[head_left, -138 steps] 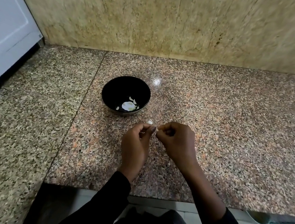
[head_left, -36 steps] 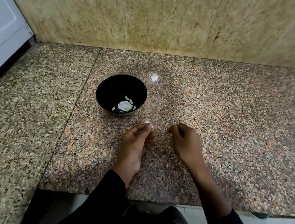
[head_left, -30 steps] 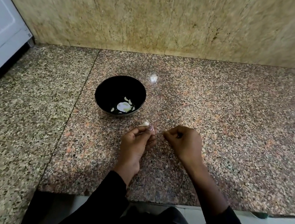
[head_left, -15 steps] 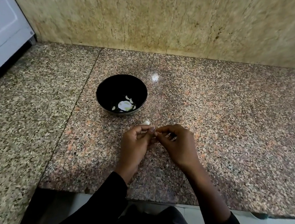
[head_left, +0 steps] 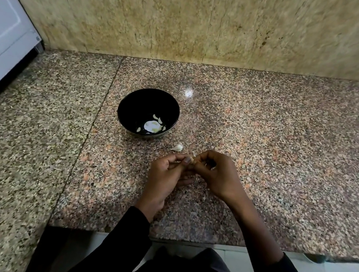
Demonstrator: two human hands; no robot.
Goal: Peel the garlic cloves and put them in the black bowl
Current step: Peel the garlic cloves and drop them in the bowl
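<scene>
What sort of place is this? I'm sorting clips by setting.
Most likely a home kitchen: a speckled granite counter against a stone-tiled wall, a white appliance at the left, and a black bowl holding garlic cloves.

Left hand [head_left: 165, 175] and right hand [head_left: 219, 174] side by side, fingertips meeting at twelve o'clock, fingers curled in a pinch, black-sleeved forearms converging from six o'clock

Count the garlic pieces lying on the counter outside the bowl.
1: a pale piece of garlic lies on the granite counter between the black bowl and the hands. More may be hidden.
</scene>
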